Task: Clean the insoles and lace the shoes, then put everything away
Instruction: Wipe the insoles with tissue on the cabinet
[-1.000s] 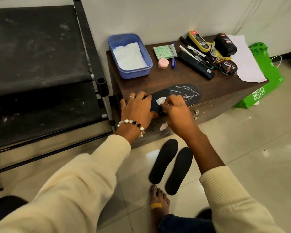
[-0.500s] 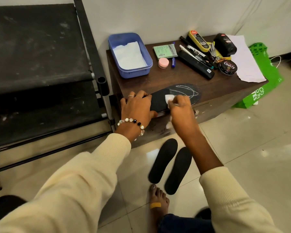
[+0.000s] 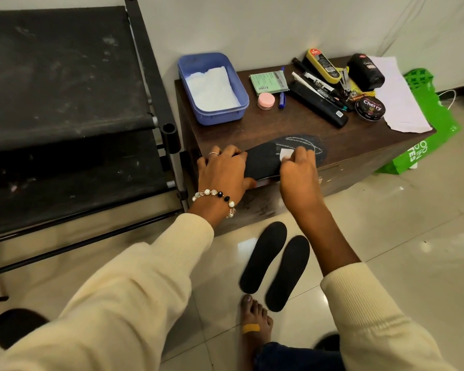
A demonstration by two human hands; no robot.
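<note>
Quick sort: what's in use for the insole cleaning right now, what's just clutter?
In use: left hand holding insole; right hand rubbing it with white wipe; two floor insoles; blue tub.

Clutter: polish tin, pens, pink jar, green bag.

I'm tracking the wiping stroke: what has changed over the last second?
The right hand, pinching the white wipe, slid along the insole from near the heel toward the stitched toe end. The left hand kept pressing the heel down. The two insoles on the floor did not move.
</note>
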